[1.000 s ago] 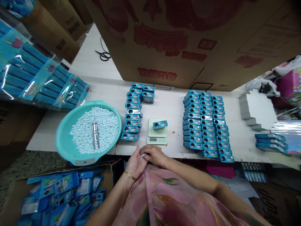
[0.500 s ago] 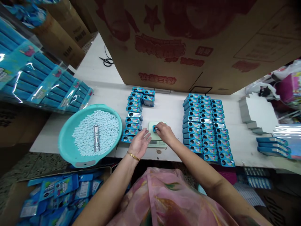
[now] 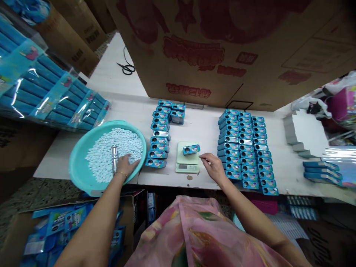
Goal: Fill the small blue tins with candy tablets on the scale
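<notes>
With our pale green square scale as the clock's centre, the round turquoise plastic basin (image 3: 75, 167) full of small pale blue pellets (image 3: 101, 157) sits at nine o'clock. Our left hand (image 3: 125, 165) is down among the pellets, toward the basin's four o'clock, thumb spread from the fingers; we cannot tell whether any pellet is gripped. A silver metallic cylinder (image 3: 114, 152) lies just beside it. On the scale (image 3: 183, 159) rests a blue rectangular box with a dark round mark (image 3: 191, 149), slightly askew. Our right hand (image 3: 213, 167) is just off its four o'clock, thumb and forefinger drawn near each other; whether they pinch anything, we cannot tell. Similar blue boxes (image 3: 245, 148) stand in rows at three o'clock.
</notes>
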Available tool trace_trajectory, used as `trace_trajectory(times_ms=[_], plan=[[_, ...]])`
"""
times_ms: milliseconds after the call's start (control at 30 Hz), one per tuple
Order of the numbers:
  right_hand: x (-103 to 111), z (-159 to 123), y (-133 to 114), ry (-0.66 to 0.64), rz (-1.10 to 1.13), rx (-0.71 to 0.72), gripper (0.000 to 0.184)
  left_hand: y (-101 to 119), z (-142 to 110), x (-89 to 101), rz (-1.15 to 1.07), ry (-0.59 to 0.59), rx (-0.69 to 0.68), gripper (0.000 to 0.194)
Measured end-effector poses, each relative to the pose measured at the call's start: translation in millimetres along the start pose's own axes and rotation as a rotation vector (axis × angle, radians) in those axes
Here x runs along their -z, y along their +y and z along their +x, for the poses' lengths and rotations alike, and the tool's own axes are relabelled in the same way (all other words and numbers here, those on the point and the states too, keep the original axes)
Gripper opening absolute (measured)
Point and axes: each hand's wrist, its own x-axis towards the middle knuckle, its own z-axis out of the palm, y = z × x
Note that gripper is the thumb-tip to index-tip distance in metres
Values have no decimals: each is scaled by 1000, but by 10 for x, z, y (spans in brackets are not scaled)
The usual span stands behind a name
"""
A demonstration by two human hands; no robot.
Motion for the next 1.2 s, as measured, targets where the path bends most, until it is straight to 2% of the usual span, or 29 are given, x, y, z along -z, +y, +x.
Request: trace_trajectory(times_ms=[100,167,200,267,333,400,467,600,700,767,833,900,967,1067,1100,1200], plan=[[41,-132,34,13,-6,-44,18,-35,58,-91,-10,-39,-136,28],[48,-162,30,21,-6,-61,17,-18,53,-115,-109,-71,-126,22],[51,-165,23,22,-6,-65,17,-5,41,-106,-180,-76,-75,20],[54,-156,8,18,-4,-65,18,19,1,-35,-408,-80,85,18],[53,-133,1,6,-11,-61,18,33,-57,90,-776,-120,224,18],[37,-84,-6,-12,-36,-47,18,31,-121,233,-1193,-186,271,13],[-6,8,-30,-27,-94,-9,20,17,-179,348,-1509,-196,283,7],[-156,314,-166,-116,-366,117,27,21,-247,423,-1797,-65,360,23],[-229,506,-241,-273,-591,219,32,106,-302,410,-1948,-106,343,22],[-213,542,-216,-339,-669,273,33,201,-375,402,-2038,-176,318,20],[-154,502,-143,-341,-685,285,33,323,-487,384,-2114,-239,293,18],[-92,413,-86,-285,-637,263,34,478,-636,326,-2150,-303,292,17],[-83,308,-121,-209,-525,242,31,666,-811,207,-2124,-372,368,17],[-242,142,-396,-171,-318,297,25,944,-1088,-71,-1961,-439,590,21],[-337,86,-519,-196,-276,335,24,1010,-1177,-171,-1902,-420,625,24],[-656,-79,-810,-344,-348,419,23,1054,-1410,-419,-1780,-566,715,27]])
